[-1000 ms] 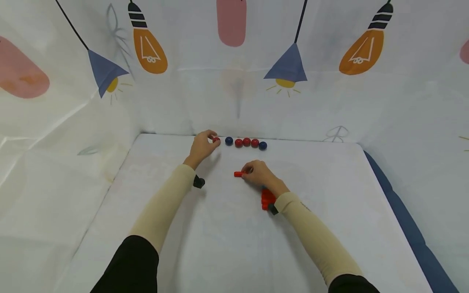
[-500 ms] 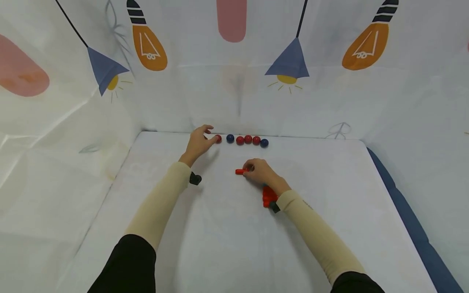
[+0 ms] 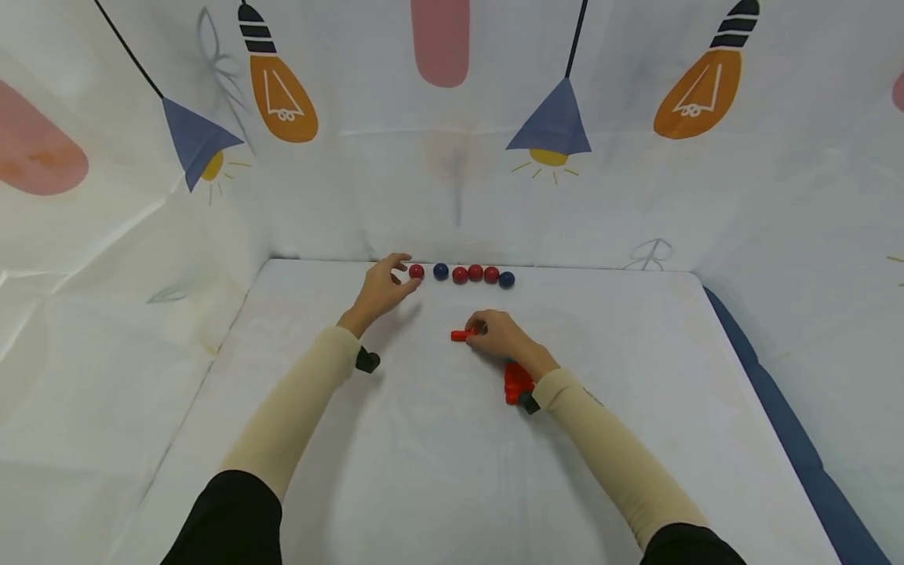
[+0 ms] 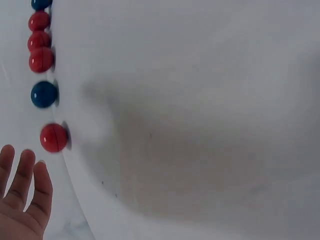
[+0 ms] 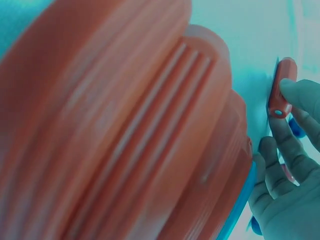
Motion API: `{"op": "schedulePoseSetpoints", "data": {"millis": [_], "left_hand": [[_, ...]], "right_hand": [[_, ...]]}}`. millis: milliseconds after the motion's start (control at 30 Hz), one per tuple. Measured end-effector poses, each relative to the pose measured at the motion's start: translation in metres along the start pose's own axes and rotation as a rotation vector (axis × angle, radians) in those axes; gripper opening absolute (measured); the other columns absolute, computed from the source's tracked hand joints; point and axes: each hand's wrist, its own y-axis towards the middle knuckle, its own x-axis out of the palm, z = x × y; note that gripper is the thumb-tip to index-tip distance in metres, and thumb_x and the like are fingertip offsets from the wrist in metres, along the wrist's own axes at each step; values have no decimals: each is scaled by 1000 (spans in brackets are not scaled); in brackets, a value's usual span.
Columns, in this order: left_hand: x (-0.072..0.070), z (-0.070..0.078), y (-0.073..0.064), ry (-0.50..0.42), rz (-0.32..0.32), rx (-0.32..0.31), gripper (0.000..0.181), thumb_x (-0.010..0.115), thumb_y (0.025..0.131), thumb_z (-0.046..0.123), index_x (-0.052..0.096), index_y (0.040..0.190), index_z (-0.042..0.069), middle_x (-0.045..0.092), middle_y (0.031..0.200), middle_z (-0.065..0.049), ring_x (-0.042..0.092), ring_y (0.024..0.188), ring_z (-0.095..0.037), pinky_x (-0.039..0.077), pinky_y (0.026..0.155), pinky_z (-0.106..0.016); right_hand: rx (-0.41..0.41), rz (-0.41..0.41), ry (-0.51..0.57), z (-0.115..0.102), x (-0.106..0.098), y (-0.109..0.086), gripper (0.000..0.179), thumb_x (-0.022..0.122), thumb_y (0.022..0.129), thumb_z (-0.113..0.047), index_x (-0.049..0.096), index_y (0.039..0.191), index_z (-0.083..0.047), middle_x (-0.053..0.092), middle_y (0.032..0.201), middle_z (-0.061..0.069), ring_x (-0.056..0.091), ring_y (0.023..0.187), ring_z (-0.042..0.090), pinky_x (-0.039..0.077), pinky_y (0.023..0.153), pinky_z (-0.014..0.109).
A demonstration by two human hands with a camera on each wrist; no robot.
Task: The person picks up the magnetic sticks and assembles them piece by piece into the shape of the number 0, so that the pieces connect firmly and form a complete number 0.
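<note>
A red ball [image 3: 416, 271] sits at the left end of a row along the table's far edge. My left hand [image 3: 381, 290] is beside it, fingers spread; in the left wrist view the visible fingers [image 4: 43, 192] are apart from the ball. To its right stands a dark blue ball [image 3: 441, 271]. Nearer me, my right hand [image 3: 503, 336] pinches a small red bar [image 3: 459, 336] between thumb and finger. The right wrist view shows the bar [image 5: 282, 90] has rounded ends and a small hole. Red ribbed pieces [image 3: 516, 383] lie close by my right wrist, partly hidden.
Further along the row are several red balls [image 3: 475, 274] and another dark blue ball [image 3: 506, 280]. The white table [image 3: 424, 471] meets a cloth backdrop printed with lamps [image 3: 554, 122] just behind the row. Something blue [image 5: 240, 200] edges the ribbed pieces.
My left hand has let go of the red ball and drawn slightly left, leaving the ball in the row. My right hand stays in place with the red bar.
</note>
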Motion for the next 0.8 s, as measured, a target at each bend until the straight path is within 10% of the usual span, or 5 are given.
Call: {"op": "schedulePoseSetpoints", "data": {"millis": [367, 633, 800], "left_hand": [[46, 8, -27, 10, -341, 78, 56, 75, 95, 29, 55, 144, 10, 74, 110, -8, 70, 91, -21, 59, 77, -30], [70, 6, -39, 35, -367, 91, 35, 77, 93, 30, 71, 124, 13, 74, 109, -4, 62, 89, -15, 53, 83, -29], [79, 4, -45, 6, -328, 21, 19, 77, 94, 26, 77, 111, 17, 74, 106, 2, 61, 93, -16, 53, 86, -32]], "right_hand": [[-36, -39, -35, -3, -6, 4, 24, 72, 96, -18, 69, 118, -8, 69, 109, 8, 62, 102, 24, 55, 97, 41], [-72, -83, -71, 0, -21, 4, 32, 70, 99, -25, 66, 125, -8, 69, 111, 10, 63, 101, 24, 56, 92, 38], [-104, 28, -98, 8, -43, 5, 28, 66, 101, -25, 68, 121, -5, 71, 108, 13, 65, 98, 26, 58, 86, 39]]}}
